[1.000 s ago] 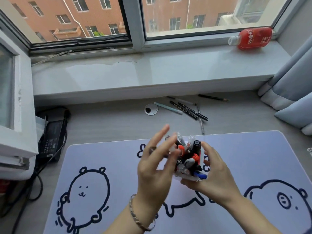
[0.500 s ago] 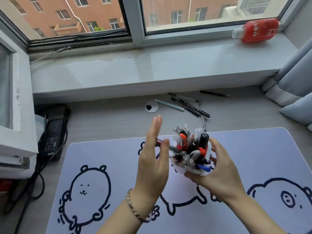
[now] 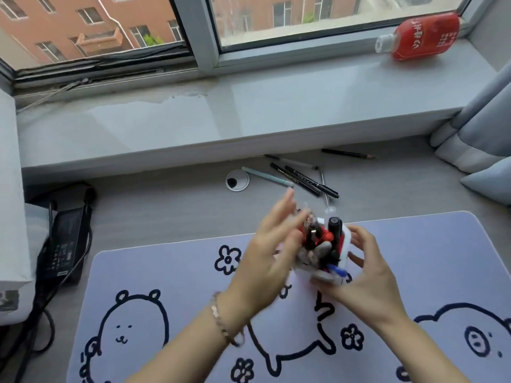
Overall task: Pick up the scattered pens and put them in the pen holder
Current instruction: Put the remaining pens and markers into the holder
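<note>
- head view blurs the left hand [image 3: 272,261]: its fingers look straight and spread, laid against the left side of the packed pens [image 3: 334,230], curled round nothing that shows.
- one bracelet [image 3: 221,323] sits on that wrist, smeared too.
- the right hand [image 3: 367,275] cups the white pen holder [image 3: 347,241] from the right and below, fingers curled round its wall.
- the holder is at centre frame over the mat [image 3: 166,272]; whether its base touches the mat cannot be told.
- both hands hide most of the holder's wall, and the pens inside run together, too blurred to count; one black marker, some red parts and one blue cap stand out.
- six loose pens [image 3: 312,181] lie on the grey worktop [image 3: 166,205] above centre, below the window sill [image 3: 249,120]: one pale teal, two black side by side, one thin grey, one pale with a dark end, and one dark pencil [image 3: 348,154] apart to the right.
- one round grommet [image 3: 237,181] lies just left of them.
- one red bottle [image 3: 423,37] lies on its side on the sill, upper right.
- one black power adapter [image 3: 66,239] sits at left, its cable cut off by the frame edge.
</note>
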{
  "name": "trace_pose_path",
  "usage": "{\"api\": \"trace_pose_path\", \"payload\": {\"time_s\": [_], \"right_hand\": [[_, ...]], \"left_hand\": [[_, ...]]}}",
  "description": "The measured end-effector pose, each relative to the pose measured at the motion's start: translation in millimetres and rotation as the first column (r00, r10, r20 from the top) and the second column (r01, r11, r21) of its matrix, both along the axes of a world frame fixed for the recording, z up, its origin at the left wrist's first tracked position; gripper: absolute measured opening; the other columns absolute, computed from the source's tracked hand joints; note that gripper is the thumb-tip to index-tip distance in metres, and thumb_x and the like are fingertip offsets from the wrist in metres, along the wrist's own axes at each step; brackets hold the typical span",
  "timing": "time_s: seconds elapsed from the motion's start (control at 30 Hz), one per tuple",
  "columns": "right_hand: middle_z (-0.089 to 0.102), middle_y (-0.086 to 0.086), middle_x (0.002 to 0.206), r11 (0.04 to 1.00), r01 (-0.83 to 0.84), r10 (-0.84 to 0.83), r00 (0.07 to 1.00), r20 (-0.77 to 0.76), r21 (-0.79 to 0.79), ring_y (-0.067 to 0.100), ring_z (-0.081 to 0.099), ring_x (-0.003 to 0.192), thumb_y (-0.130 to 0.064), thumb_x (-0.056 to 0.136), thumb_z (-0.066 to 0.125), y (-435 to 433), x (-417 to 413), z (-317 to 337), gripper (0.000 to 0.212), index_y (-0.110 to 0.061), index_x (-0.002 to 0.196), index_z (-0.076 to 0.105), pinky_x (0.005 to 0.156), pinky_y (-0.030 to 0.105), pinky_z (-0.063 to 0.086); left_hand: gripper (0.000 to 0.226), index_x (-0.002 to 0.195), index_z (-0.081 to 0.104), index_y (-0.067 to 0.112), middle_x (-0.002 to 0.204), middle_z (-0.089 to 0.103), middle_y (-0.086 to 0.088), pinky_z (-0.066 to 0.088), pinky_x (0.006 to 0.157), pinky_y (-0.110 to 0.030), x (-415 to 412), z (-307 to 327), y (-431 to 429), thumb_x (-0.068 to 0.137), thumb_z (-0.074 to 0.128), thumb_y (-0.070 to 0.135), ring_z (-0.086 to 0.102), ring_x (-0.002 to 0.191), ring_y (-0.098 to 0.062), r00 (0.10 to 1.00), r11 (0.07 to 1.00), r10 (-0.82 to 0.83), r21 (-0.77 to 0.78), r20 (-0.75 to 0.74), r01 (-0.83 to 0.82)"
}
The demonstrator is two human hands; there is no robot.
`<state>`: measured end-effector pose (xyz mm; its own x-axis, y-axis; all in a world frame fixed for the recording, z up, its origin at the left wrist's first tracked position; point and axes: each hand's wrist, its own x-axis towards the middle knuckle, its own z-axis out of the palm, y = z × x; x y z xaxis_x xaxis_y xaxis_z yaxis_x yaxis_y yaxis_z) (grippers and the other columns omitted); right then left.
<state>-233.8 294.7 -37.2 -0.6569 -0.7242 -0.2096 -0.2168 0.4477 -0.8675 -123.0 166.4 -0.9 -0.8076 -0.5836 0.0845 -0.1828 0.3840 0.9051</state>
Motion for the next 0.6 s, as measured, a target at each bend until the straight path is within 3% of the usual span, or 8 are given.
{"api": "trace_pose_path", "payload": {"time_s": [0.07, 0.13, 0.27, 0.37, 0.43, 0.5, 0.6], "right_hand": [[0.05, -0.03, 0.116, 0.998, 0.061, -0.061, 0.997, 0.04, -0.014, -0.019, 0.047, 0.103, -0.042, 0.042, 0.084, 0.8, -12.1, -0.4, 0.086, -0.059, 0.111, 0.035, 0.091, 0.029, 0.045], [0.049, -0.033, 0.114, 0.995, 0.096, -0.096, 0.994, 0.051, -0.006, -0.02, 0.046, 0.103, -0.033, 0.046, 0.088, 0.1, -23.7, -0.8, 0.085, -0.062, 0.108, 0.036, 0.093, 0.03, 0.043], [0.054, -0.024, 0.117, 0.997, 0.077, -0.078, 0.997, 0.016, 0.03, 0.002, 0.054, 0.106, -0.03, 0.046, 0.091, -2.3, -41.5, -1.6, 0.091, -0.056, 0.115, 0.037, 0.092, 0.034, 0.047], [0.052, -0.028, 0.115, 0.998, 0.058, -0.06, 0.998, 0.031, 0.039, 0.005, 0.053, 0.107, -0.031, 0.045, 0.09, -3.3, -47.8, -3.7, 0.09, -0.058, 0.112, 0.037, 0.092, 0.035, 0.047], [0.05, -0.034, 0.111, 0.998, 0.057, -0.058, 0.998, 0.03, 0.035, -0.003, 0.053, 0.102, -0.031, 0.045, 0.09, -2.6, -49.1, -5.1, 0.087, -0.061, 0.108, 0.038, 0.089, 0.031, 0.046], [0.05, -0.034, 0.11, 0.997, 0.064, -0.065, 0.998, 0.022, 0.035, -0.012, 0.05, 0.1, -0.033, 0.045, 0.09, -2.1, -48.2, -4.7, 0.086, -0.062, 0.107, 0.037, 0.088, 0.029, 0.045], [0.052, -0.032, 0.112, 0.996, 0.069, -0.07, 0.997, 0.028, 0.05, -0.011, 0.051, 0.101, -0.037, 0.045, 0.089, -0.9, -45.3, -3.6, 0.086, -0.062, 0.108, 0.037, 0.09, 0.029, 0.046]], "left_hand": [[0.037, 0.129, 0.043, 0.023, 0.142, 0.035, 0.01, 0.027, 0.109, -0.014, -13.0, -14.4, -31.4, 0.093, 0.041, 0.022, 0.031, 0.131, 0.007, 0.991, 0.99, 0.13, -0.057, -0.026, -0.131], [0.042, 0.132, 0.043, 0.019, 0.142, 0.041, 0.003, 0.026, 0.112, -0.023, -32.7, -34.5, -67.8, 0.091, 0.047, 0.011, 0.035, 0.133, -0.007, 0.973, 0.973, 0.161, -0.189, 0.163, -0.13], [0.047, 0.134, 0.042, 0.015, 0.147, 0.038, -0.003, 0.027, 0.109, -0.036, -83.4, -73.1, -123.7, 0.087, 0.046, 0.007, 0.033, 0.136, -0.02, 0.82, 0.868, 0.065, -0.437, 0.569, 0.235], [0.038, 0.127, 0.046, 0.014, 0.138, 0.045, -0.007, 0.03, 0.102, -0.04, -109.8, -89.1, -137.6, 0.089, 0.048, 0.018, 0.035, 0.129, -0.028, 0.709, 0.782, 0.07, -0.48, 0.701, 0.397], [0.03, 0.118, 0.051, 0.009, 0.128, 0.05, -0.01, 0.034, 0.094, -0.04, -117.1, -93.8, -138.6, 0.09, 0.047, 0.02, 0.038, 0.122, -0.031, 0.667, 0.723, 0.074, -0.501, 0.741, 0.476], [0.02, 0.104, 0.055, 0.004, 0.111, 0.057, -0.013, 0.039, 0.083, -0.037, -115.7, -97.4, -135.3, 0.089, 0.046, 0.013, 0.048, 0.107, -0.031, 0.698, 0.59, 0.066, -0.592, 0.713, 0.549], [0.022, 0.064, 0.059, 0.008, 0.063, 0.062, -0.008, 0.042, 0.046, -0.024, -97.5, -94.2, -131.2, 0.074, 0.042, 0.015, 0.058, 0.056, -0.025, 0.728, 0.43, 0.039, -0.669, 0.685, 0.606]]}}
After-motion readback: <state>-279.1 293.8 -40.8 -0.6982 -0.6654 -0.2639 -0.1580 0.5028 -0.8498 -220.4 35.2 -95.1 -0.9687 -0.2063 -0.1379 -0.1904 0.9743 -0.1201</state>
